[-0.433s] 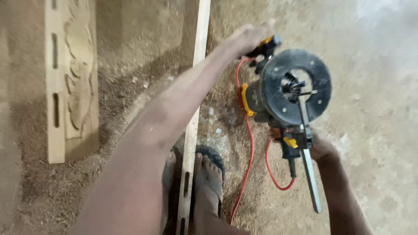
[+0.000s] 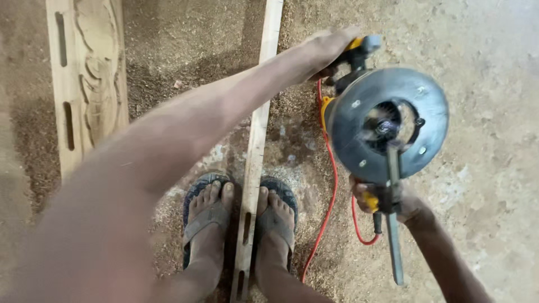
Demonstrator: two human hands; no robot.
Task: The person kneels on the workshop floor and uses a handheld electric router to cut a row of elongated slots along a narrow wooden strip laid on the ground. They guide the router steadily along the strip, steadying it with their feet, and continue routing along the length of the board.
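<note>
Router held base-up in both hands above a sawdust-covered floor.

The router (image 2: pixel 387 126) is seen tilted so that its round dark base plate faces the camera, to the right of the feet (image 2: pixel 238 224). The left hand (image 2: pixel 331 47) is closed around the yellow-and-black handle at the far upper side; the right hand (image 2: pixel 387 199) is closed around the near handle, with a flat metal wrench (image 2: pixel 394 224) pinned under its fingers. The wrench's long axis runs from the collet at the plate's centre down toward the person, past the right wrist. The right hand is the nearer to the collet. A red cord (image 2: pixel 331 185) hangs below the tool. A narrow slotted wooden strip (image 2: pixel 255 151) lies between the sandalled feet; a carved board (image 2: pixel 90 78) lies far left. No packages, labels or signs are visible.
</note>
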